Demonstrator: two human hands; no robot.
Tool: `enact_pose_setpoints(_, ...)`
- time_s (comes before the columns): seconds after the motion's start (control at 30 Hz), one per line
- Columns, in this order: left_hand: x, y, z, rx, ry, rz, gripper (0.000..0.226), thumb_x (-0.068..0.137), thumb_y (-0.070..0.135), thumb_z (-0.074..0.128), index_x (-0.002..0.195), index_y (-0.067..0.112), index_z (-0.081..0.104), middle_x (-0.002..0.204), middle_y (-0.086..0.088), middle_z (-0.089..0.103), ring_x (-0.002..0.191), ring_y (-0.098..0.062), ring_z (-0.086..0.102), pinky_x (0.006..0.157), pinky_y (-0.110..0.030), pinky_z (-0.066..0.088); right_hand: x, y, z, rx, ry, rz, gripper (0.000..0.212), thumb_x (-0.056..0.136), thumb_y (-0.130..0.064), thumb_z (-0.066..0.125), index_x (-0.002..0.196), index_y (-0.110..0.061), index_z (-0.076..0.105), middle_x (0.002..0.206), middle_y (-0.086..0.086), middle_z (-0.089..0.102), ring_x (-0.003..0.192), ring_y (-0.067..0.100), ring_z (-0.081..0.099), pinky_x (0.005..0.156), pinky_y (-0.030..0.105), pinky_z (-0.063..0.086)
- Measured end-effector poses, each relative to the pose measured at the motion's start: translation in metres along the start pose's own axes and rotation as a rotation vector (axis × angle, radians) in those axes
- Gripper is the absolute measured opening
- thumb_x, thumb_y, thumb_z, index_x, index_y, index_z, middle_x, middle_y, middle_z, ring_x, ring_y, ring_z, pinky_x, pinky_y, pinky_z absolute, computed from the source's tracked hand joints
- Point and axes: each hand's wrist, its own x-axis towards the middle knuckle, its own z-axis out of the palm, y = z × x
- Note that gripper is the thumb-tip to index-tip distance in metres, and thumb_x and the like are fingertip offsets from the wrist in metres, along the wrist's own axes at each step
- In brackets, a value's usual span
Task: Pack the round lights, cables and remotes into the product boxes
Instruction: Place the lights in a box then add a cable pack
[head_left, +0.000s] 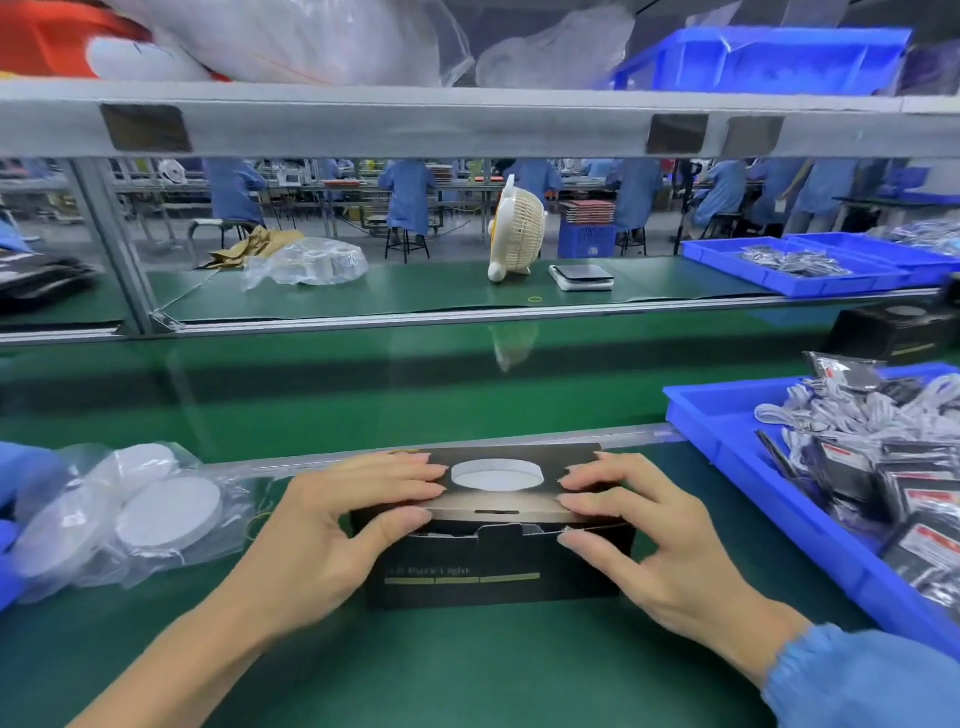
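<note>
A black product box (496, 566) with a picture of a round light on its lid lies on the green bench in front of me. My left hand (332, 530) presses the lid's left side with straight fingers, thumb at the front flap. My right hand (644, 525) presses the right side the same way. The lid is nearly down, its front tuck flap partly out. Round white lights in clear plastic bags (140, 509) lie to the left. White cables (852, 410) and bagged remotes (914, 499) fill a blue tray (727, 415) on the right.
Another black box (893, 332) stands at the far right on the conveyor belt. On the back shelf sit a small cream fan (517, 234), a scale (582, 275), a plastic bag (306, 265) and blue trays (810, 270). A blue-gloved hand (15, 499) shows at the left edge.
</note>
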Motion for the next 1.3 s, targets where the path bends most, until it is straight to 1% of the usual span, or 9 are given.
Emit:
enact_pose_setpoints(0.13, -0.007, -0.001, 0.002, 0.07, -0.052, 0.07, 0.038, 0.088, 0.047, 0.062, 0.12, 0.029, 0.07, 0.13, 0.021, 0.062, 0.129, -0.001, 0.051, 0.113, -0.026, 0.034, 0.001, -0.001, 0.0, -0.082, -0.003, -0.085, 0.025, 0.084, -0.032, 0.071, 0.091, -0.009, 0.076, 0.106, 0.0, 0.066, 0.098, 0.02, 0.063, 0.086, 0.039, 0.05)
enact_pose_setpoints(0.3, -0.01, -0.001, 0.011, 0.087, 0.027, 0.128, 0.038, 0.087, 0.04, 0.064, 0.118, 0.019, 0.071, 0.128, 0.012, 0.065, 0.128, -0.006, 0.055, 0.111, -0.04, 0.038, 0.005, -0.011, 0.006, -0.169, -0.013, -0.258, 0.017, 0.089, -0.015, 0.072, 0.102, -0.004, 0.073, 0.115, 0.005, 0.062, 0.1, 0.018, 0.06, 0.081, 0.027, 0.05)
enact_pose_setpoints(0.4, -0.01, -0.002, 0.009, 0.14, -0.003, 0.15, 0.039, 0.09, 0.039, 0.06, 0.12, 0.016, 0.071, 0.131, 0.01, 0.063, 0.131, -0.007, 0.051, 0.112, -0.038, 0.037, 0.009, -0.018, 0.022, -0.192, -0.008, -0.362, 0.019, 0.089, -0.007, 0.071, 0.105, 0.002, 0.072, 0.102, 0.009, 0.066, 0.089, 0.024, 0.059, 0.073, 0.03, 0.05)
enact_pose_setpoints(0.57, 0.0, -0.006, -0.008, 0.097, -0.137, 0.124, 0.038, 0.097, 0.038, 0.049, 0.129, 0.023, 0.065, 0.135, 0.025, 0.056, 0.132, 0.001, 0.047, 0.113, -0.025, 0.033, 0.005, -0.016, 0.028, -0.176, 0.07, -0.324, 0.017, 0.087, -0.011, 0.075, 0.103, -0.005, 0.075, 0.098, 0.001, 0.069, 0.082, 0.023, 0.06, 0.063, 0.031, 0.05)
enact_pose_setpoints(0.77, 0.019, -0.012, -0.016, 0.092, -0.218, 0.093, 0.031, 0.091, 0.029, 0.061, 0.12, 0.024, 0.071, 0.125, 0.027, 0.062, 0.128, 0.004, 0.051, 0.109, -0.026, 0.041, 0.01, -0.015, 0.027, -0.178, 0.063, -0.328, 0.012, 0.087, -0.013, 0.075, 0.098, -0.009, 0.077, 0.097, -0.003, 0.07, 0.077, 0.02, 0.057, 0.054, 0.033, 0.048)
enact_pose_setpoints(0.87, 0.016, -0.011, -0.015, 0.002, -0.25, 0.029, 0.034, 0.094, 0.031, 0.056, 0.126, 0.025, 0.065, 0.13, 0.031, 0.056, 0.132, 0.006, 0.044, 0.114, -0.022, 0.033, 0.011, -0.015, 0.026, -0.203, 0.063, -0.332, 0.011, 0.088, -0.014, 0.074, 0.098, -0.01, 0.077, 0.097, -0.003, 0.071, 0.075, 0.02, 0.056, 0.05, 0.033, 0.047)
enact_pose_setpoints(1.0, 0.006, -0.013, -0.016, 0.025, -0.294, 0.048, 0.041, 0.098, 0.035, 0.046, 0.138, 0.028, 0.054, 0.147, 0.035, 0.035, 0.142, 0.007, 0.027, 0.116, -0.013, 0.016, 0.01, -0.017, 0.025, -0.239, 0.046, -0.33, 0.014, 0.089, -0.016, 0.072, 0.1, -0.008, 0.076, 0.098, 0.0, 0.069, 0.076, 0.02, 0.055, 0.05, 0.031, 0.046)
enact_pose_setpoints(1.17, 0.003, -0.01, -0.011, 0.117, -0.236, 0.12, 0.045, 0.093, 0.019, 0.059, 0.138, 0.019, 0.054, 0.147, 0.025, 0.042, 0.141, 0.001, 0.033, 0.118, -0.019, 0.02, 0.015, -0.024, 0.025, -0.428, 0.011, -0.358, 0.023, 0.092, -0.029, 0.068, 0.099, -0.008, 0.075, 0.098, 0.002, 0.067, 0.082, 0.019, 0.057, 0.05, 0.025, 0.046)
enact_pose_setpoints(1.3, -0.002, 0.0, -0.006, 0.122, -0.17, 0.094, 0.037, 0.097, 0.013, 0.058, 0.134, 0.014, 0.057, 0.143, 0.016, 0.05, 0.14, 0.0, 0.036, 0.119, -0.027, 0.024, 0.019, -0.029, 0.023, -0.48, -0.006, -0.413, 0.021, 0.093, -0.027, 0.066, 0.097, -0.008, 0.074, 0.097, 0.003, 0.067, 0.082, 0.02, 0.06, 0.055, 0.025, 0.047)
